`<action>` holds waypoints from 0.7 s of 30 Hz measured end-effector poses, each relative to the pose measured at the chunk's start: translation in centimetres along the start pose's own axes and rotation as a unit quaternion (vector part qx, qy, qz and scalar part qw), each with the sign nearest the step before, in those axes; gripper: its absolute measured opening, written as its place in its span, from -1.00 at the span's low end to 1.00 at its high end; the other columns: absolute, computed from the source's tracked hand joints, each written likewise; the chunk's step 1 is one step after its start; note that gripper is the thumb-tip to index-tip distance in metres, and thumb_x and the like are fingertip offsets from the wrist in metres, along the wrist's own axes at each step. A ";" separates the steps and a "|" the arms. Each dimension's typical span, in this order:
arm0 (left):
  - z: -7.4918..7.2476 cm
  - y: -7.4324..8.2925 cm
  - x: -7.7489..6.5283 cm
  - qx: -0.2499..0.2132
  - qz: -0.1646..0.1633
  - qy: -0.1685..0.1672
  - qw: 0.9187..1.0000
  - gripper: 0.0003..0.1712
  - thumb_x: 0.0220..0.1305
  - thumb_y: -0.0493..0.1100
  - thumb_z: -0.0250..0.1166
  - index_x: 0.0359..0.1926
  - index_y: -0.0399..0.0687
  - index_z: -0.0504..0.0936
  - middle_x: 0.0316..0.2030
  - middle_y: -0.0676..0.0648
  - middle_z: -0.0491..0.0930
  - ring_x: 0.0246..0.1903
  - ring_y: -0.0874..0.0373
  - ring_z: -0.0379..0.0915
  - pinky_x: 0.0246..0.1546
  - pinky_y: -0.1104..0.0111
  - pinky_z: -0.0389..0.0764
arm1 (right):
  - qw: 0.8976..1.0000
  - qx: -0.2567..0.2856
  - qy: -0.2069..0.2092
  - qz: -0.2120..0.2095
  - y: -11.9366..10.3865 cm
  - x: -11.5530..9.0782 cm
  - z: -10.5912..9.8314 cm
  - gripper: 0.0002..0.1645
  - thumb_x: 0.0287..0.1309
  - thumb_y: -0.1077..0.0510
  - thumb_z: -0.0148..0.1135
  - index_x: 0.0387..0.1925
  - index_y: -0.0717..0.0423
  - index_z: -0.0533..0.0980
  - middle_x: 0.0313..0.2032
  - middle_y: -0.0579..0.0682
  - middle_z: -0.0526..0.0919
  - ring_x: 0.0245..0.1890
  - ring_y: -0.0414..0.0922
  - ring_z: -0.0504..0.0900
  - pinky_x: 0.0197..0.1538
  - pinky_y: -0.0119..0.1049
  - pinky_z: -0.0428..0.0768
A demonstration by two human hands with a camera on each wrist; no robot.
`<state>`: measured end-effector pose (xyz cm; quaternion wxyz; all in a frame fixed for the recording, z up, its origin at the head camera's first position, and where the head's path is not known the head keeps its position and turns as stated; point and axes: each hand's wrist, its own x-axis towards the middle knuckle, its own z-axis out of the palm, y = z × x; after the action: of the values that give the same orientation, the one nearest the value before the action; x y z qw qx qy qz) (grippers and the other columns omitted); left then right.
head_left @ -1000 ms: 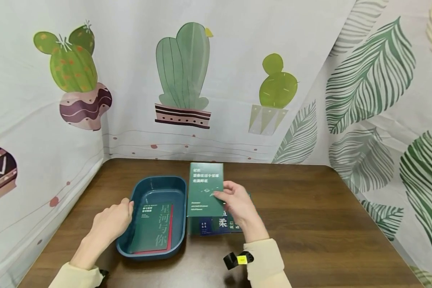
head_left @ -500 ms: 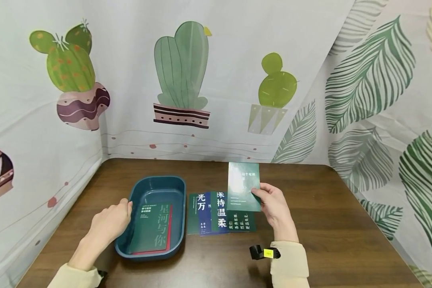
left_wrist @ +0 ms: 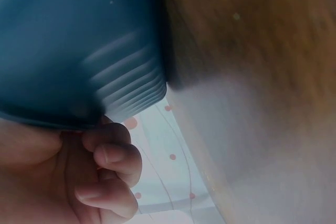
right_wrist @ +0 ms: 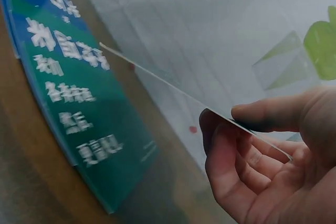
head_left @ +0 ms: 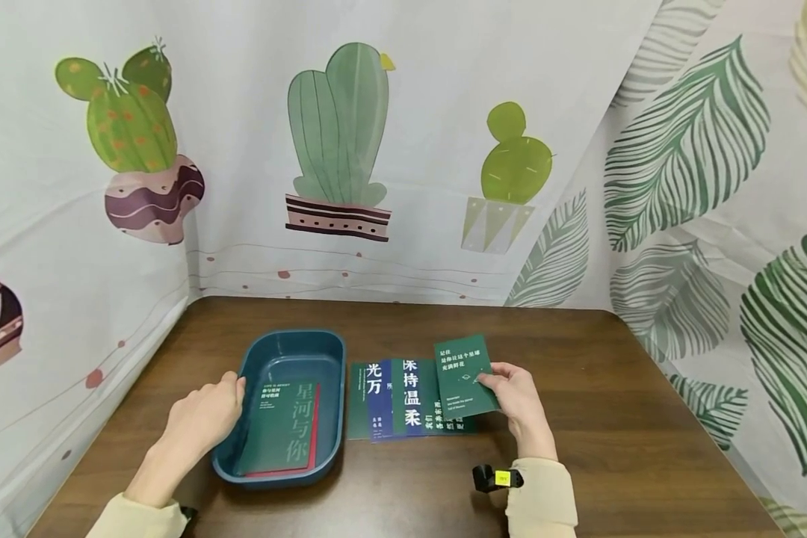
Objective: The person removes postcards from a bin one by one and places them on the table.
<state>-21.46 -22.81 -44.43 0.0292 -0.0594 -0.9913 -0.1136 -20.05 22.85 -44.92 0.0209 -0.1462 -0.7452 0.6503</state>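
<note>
Right hand [head_left: 519,400] pinches a green card [head_left: 462,366] by its right edge — I see it tilted above the right end of the overlapping cards [head_left: 379,400] — while left hand [head_left: 205,411] grips the tray [head_left: 302,365] by its rim.

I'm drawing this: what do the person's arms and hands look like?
The left sleeve and right sleeve are cream; the left hand and right hand wear no gloves. A black gadget with a yellow label sits by the right sleeve, a black bit by the left.

Head view forward and down, wrists close
</note>
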 end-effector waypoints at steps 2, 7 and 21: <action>0.0 -0.1 0.0 -0.001 0.000 0.001 1.000 -0.65 0.55 -0.07 -0.14 -0.24 -0.28 0.37 -0.43 -0.34 0.51 -0.47 -0.29 0.49 -0.51 -0.09 0.46 | 1.000 -0.002 -0.007 0.008 0.5 0.2 0.3 -0.62 0.28 0.28 0.19 0.08 0.37 0.44 -0.31 0.11 0.62 -0.44 -0.09 0.66 -0.36 -0.25 0.60; 0.1 0.0 0.1 -0.001 0.001 0.003 1.000 -0.64 0.56 -0.06 -0.14 -0.24 -0.28 0.37 -0.45 -0.33 0.51 -0.47 -0.28 0.49 -0.51 -0.08 0.46 | 1.000 -0.004 -0.015 0.027 1.1 0.4 0.7 -0.52 0.28 0.29 0.19 0.18 0.37 0.35 -0.27 0.16 0.59 -0.42 -0.09 0.65 -0.35 -0.24 0.60; -0.1 -0.1 0.1 -0.003 0.000 -0.006 1.000 -0.63 0.56 -0.06 -0.15 -0.23 -0.30 0.37 -0.45 -0.31 0.51 -0.47 -0.25 0.49 -0.51 -0.07 0.46 | 0.992 -0.122 0.009 0.030 1.4 0.5 0.7 -0.57 0.27 0.17 0.26 0.07 0.35 0.44 -0.19 0.14 0.56 -0.37 -0.09 0.58 -0.33 -0.26 0.55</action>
<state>-21.53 -22.87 -44.38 0.0234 -0.0596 -0.9912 -0.1161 -20.37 22.43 -46.51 -0.0097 -0.1759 -0.8138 0.5538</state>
